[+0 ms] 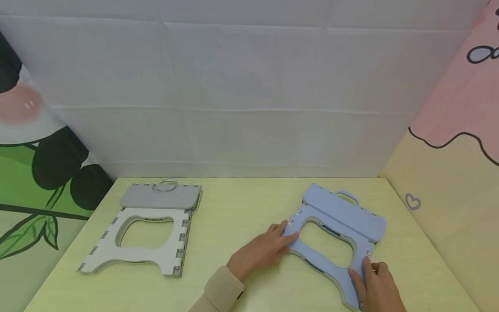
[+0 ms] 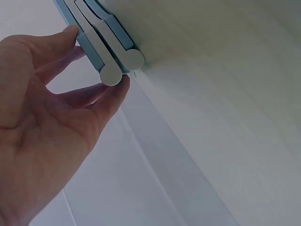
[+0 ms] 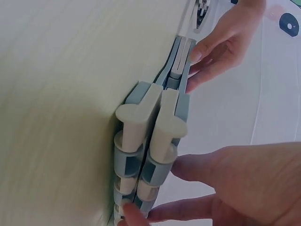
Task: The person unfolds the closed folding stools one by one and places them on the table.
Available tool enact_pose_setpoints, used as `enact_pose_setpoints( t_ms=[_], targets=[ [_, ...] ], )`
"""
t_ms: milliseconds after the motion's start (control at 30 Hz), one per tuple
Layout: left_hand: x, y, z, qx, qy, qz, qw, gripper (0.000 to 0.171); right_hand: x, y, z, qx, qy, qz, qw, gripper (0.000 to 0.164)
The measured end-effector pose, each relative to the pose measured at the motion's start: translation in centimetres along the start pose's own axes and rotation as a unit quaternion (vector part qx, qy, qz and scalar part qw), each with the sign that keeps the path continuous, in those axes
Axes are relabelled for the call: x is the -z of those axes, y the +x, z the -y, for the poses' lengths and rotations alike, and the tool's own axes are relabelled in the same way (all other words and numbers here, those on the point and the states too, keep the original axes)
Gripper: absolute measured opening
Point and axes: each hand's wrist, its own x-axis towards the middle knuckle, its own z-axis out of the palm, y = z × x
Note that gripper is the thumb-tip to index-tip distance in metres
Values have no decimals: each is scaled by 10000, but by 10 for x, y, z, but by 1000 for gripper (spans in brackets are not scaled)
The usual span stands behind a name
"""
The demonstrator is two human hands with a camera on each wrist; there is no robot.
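Observation:
A blue folding step stool point(image 1: 343, 212), folded flat, lies at a slant on the right half of the table, its carry handle toward the back. My left hand point(image 1: 265, 247) grips its left side, thumb on the upper face. In the left wrist view, thumb and fingers pinch the folded stool's point(image 2: 91, 47) layers near the rounded leg ends. My right hand point(image 1: 377, 284) holds the lower right side, thumb on top. The right wrist view shows the stool point(image 3: 171, 125) edge-on, with right-hand point(image 3: 254, 183) fingers around its hinged side and the left hand point(image 3: 225, 52) beyond.
A second folding stool point(image 1: 156, 197), grey and white, lies folded flat at the table's left, its handle at the back. The pale yellow tabletop point(image 1: 234, 208) meets a white sheet point(image 1: 249, 95) behind it. Printed panels flank both sides.

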Motion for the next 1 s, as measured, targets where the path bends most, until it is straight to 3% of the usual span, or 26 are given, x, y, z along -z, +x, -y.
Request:
enact_pose_setpoints(
  t_ms=[67, 167, 267, 467, 600, 733, 1000],
  targets=[
    [-1, 0, 1, -24, -50, -89, 9999, 45, 4, 3, 2, -421, -63, 505, 9978, 51],
    [-4, 0, 1, -108, 76, -387, 9992, 43, 12, 11, 2, -1052, -189, 1222, 9867, 56],
    [-8, 3, -2, -182, 464, -849, 9951, 41, 18, 17, 0, -1321, -227, 1505, 9795, 57],
    [-14, 12, -11, -116, 1252, -1533, 9801, 42, 23, 23, -5, -665, -102, 889, 9938, 50],
    [-16, 16, -20, -18, 1250, -1832, 9751, 39, 22, 28, -7, -173, 2, 163, 9997, 46],
    [-18, 22, -32, 60, 1101, -2103, 9714, 35, 21, 37, -11, 253, 89, -386, 9989, 45],
    [-23, 33, -54, 245, 1207, -2502, 9603, 29, 19, 59, -20, 455, 200, -590, 9970, 43]
  ],
)
